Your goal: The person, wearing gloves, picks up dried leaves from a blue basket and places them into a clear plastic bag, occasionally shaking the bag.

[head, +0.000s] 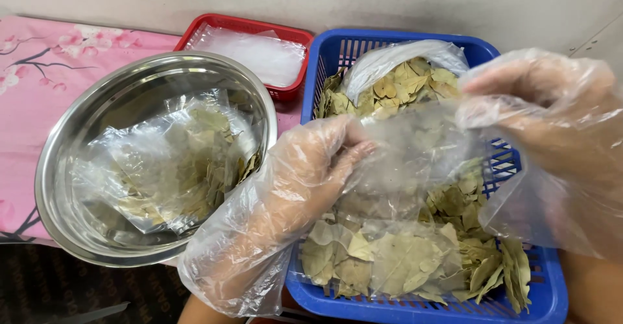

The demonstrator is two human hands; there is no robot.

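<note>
Both hands are being worn in loose clear plastic gloves. A small clear plastic bag is being held up between them, above the blue basket. Left hand: grip is being closed on the bag's left edge, fingertips pinched together on the film. Right hand: grip is being closed on the bag's right edge, thumb and fingers clamped on the plastic.

The blue basket is being filled with dried bay leaves, pale green and brown, some loose, some packed in a clear bag lying at the basket's near side. Another open bag of leaves is being seen at the basket's far end.

A steel bowl is being kept just left of the basket on the table, with packed bags of leaves inside. A red basket with clear plastic bags stacked in it is sitting behind the bowl, touching the blue basket's far-left corner. The table is being covered by a pink floral cloth.
</note>
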